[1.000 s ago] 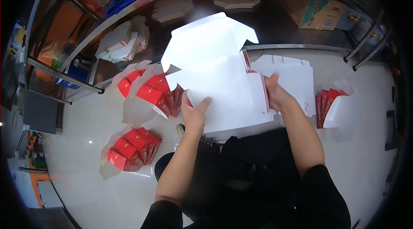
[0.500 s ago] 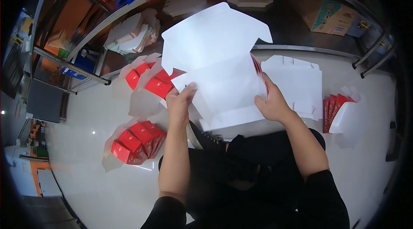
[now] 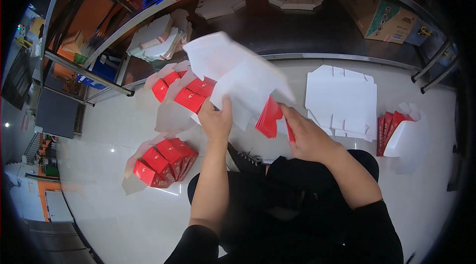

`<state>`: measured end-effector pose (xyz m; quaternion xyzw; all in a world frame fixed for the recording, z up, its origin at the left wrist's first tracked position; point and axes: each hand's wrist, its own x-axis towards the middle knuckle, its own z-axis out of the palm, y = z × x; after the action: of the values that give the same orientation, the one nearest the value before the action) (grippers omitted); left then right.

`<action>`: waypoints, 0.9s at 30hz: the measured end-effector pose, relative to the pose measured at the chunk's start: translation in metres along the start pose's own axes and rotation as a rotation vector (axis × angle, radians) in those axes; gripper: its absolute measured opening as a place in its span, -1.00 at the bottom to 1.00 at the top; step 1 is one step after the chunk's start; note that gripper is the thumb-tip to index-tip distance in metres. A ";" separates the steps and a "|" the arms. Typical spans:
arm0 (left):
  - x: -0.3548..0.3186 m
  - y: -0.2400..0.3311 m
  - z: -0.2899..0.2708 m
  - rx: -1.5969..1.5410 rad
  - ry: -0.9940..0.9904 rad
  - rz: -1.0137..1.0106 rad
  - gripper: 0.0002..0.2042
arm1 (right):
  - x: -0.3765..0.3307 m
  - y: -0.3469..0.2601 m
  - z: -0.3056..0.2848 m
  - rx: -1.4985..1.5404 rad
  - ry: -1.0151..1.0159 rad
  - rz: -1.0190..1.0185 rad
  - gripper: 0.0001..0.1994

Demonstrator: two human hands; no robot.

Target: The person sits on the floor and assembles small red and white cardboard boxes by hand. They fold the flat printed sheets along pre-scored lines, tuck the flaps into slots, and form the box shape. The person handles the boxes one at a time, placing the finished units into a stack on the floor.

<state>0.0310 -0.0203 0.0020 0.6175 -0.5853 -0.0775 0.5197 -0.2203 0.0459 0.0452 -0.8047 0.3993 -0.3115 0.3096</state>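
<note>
A flat carton blank (image 3: 243,78), white on its visible face and red on its other side, is tilted up in front of me and slightly blurred. My left hand (image 3: 216,121) is closed on its lower left edge, thumb on the white face. At the lower right edge my right hand (image 3: 308,136) is closed on the blank, where red layers (image 3: 270,117) fan out by the fingers. Whether this is one blank or several is unclear. Red folded cartons (image 3: 191,98) stand beyond my left hand, and another row of red cartons (image 3: 163,162) is nearer on the left.
A pile of flat white blanks (image 3: 342,103) lies on the tiled floor to the right, with more red cartons (image 3: 391,132) beyond it. Across the far side runs a metal shelf (image 3: 342,57) bearing a cardboard box (image 3: 384,21) and stacked cartons (image 3: 158,38). My shoe (image 3: 243,160) is below my hands.
The held blank has tipped and turned, so its white face looks narrower and its red layers show at the right. My right hand has turned and moved slightly lower and left.
</note>
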 end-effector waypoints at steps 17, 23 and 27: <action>0.014 0.007 -0.015 -0.939 -0.322 -0.605 -0.90 | -0.004 0.019 -0.034 0.217 0.078 0.214 -0.20; 0.009 -0.025 -0.019 -0.901 -0.441 -0.622 -0.89 | -0.001 0.013 -0.037 0.259 -0.020 0.335 -0.20; 0.008 0.002 -0.010 -0.857 -0.376 -0.692 -0.87 | -0.008 0.042 -0.020 0.202 0.126 0.298 -0.26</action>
<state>0.0394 -0.0209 0.0117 0.4832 -0.3479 -0.5810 0.5549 -0.2582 0.0270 0.0239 -0.6804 0.4996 -0.3505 0.4058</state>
